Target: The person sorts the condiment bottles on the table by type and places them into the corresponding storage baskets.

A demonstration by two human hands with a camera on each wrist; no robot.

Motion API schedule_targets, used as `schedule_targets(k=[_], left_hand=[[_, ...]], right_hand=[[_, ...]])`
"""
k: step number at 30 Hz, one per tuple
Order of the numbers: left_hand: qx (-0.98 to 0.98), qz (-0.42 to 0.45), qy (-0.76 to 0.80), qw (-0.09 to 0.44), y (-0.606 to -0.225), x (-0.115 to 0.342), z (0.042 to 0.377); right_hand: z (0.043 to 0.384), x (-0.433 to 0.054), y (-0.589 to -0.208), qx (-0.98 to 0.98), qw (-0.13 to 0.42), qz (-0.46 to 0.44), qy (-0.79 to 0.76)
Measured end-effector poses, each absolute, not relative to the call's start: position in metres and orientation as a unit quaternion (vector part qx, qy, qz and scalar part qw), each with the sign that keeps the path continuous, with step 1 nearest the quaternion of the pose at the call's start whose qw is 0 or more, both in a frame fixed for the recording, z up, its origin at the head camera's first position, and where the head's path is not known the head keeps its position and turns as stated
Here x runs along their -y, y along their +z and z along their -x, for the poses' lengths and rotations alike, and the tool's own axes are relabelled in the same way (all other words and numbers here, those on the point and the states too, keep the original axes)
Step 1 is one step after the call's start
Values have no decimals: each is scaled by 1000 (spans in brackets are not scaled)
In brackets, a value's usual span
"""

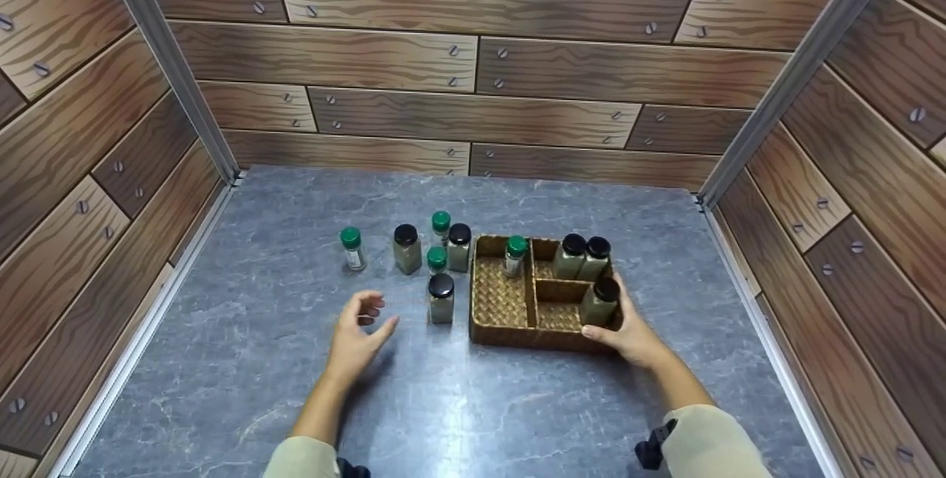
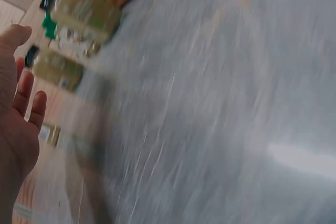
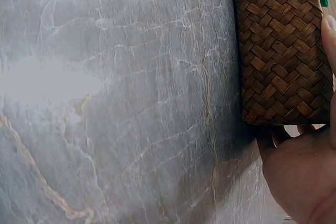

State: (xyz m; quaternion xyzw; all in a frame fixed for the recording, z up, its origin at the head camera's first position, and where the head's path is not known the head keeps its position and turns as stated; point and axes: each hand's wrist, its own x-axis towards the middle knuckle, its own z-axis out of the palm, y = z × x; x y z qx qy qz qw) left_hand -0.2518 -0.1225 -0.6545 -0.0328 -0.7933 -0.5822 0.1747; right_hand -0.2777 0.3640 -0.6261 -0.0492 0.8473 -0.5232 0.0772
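My right hand grips the front right corner of a woven divided basket, thumb at the front rim and fingers along the right side. The right wrist view shows the basket's braided wall up close beside that hand. Inside the basket stand a green-capped jar on the left and several black-capped jars on the right. My left hand hovers with fingers loosely bent and nothing in them. Nearest to it is a black-capped jar on the table.
Behind the nearest jar, other jars stand on the grey marbled table: a black-capped one, another black-capped one, and green-capped ones, with one green-capped jar apart at the left. Wood-patterned walls enclose the back and sides.
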Motion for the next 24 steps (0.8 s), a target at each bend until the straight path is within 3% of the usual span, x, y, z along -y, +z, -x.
schedule_targets(k=[13,24], left_hand=[[830,-34,-539,139,-665,174,277],[845,-57,-517,127,-647,193,309]], right_hand=[[278,-363,-626,-847,80,49,-524],[278,-364,-627,-838,74,52,-539]])
